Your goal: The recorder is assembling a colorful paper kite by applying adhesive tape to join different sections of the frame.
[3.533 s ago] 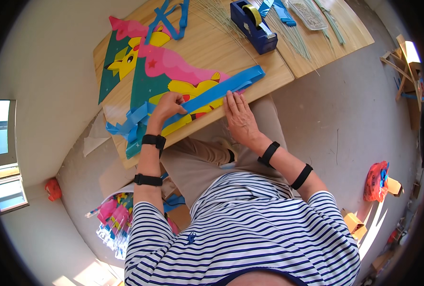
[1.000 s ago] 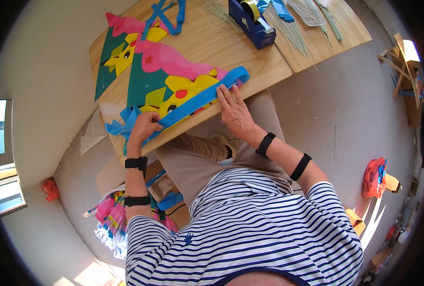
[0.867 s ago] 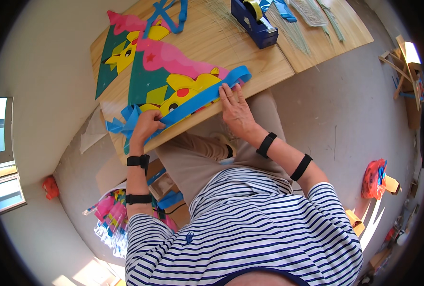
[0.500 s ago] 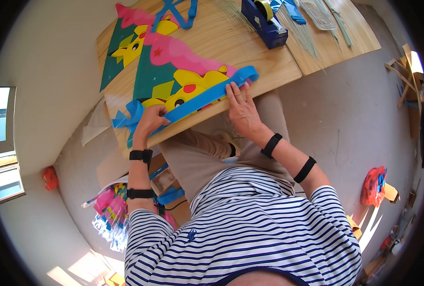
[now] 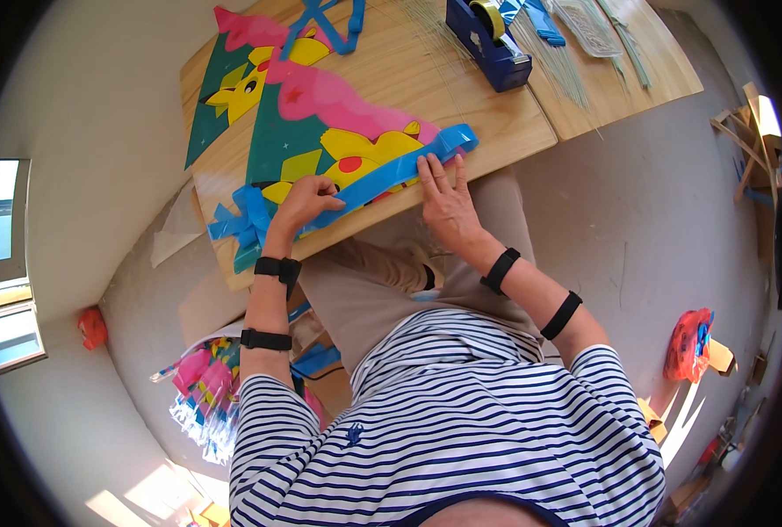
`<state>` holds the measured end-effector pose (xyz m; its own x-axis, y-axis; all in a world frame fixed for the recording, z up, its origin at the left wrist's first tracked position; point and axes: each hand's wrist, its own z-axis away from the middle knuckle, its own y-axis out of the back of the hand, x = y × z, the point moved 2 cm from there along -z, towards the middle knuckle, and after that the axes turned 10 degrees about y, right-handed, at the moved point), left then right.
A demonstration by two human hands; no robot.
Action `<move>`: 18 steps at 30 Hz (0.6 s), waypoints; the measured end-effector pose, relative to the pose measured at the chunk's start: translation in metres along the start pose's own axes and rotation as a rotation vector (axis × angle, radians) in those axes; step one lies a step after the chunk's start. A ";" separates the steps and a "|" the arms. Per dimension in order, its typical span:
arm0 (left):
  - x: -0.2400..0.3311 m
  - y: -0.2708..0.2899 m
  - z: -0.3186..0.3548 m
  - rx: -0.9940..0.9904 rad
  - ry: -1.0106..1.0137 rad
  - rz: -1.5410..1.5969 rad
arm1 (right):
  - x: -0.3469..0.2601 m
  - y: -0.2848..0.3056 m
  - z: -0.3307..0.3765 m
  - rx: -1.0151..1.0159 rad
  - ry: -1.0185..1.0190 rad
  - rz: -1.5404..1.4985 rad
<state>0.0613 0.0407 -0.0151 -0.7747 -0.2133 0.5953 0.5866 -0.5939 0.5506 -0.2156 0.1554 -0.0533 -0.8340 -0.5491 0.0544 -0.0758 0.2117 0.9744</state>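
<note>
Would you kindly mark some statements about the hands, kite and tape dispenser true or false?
1. Both hands press on the blue strip. True: the left hand and right hand rest on it.
2. The tape dispenser is red. False: it is dark blue.
3. The kite lies flat on the table. True.
4. The right hand holds scissors. False: it lies flat and holds nothing.
</note>
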 end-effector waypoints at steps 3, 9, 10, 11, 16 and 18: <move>-0.005 -0.004 -0.002 0.002 0.006 -0.022 | 0.001 0.003 0.000 0.014 -0.003 -0.005; -0.001 -0.003 0.002 0.010 -0.001 -0.026 | 0.003 0.006 0.000 0.011 -0.016 -0.041; 0.001 -0.002 0.004 0.013 0.008 -0.039 | 0.003 0.007 0.000 0.004 -0.015 -0.044; 0.002 -0.001 0.006 0.016 0.018 -0.051 | 0.003 0.008 0.000 -0.002 -0.014 -0.047; -0.007 0.002 0.003 0.016 -0.036 -0.043 | 0.001 0.008 -0.002 -0.017 0.006 -0.013; -0.006 0.001 0.004 0.025 -0.050 -0.015 | 0.001 0.005 -0.001 -0.013 0.008 -0.002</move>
<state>0.0679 0.0445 -0.0157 -0.7713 -0.1653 0.6146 0.5810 -0.5770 0.5740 -0.2164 0.1549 -0.0481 -0.8292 -0.5563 0.0541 -0.0706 0.2003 0.9772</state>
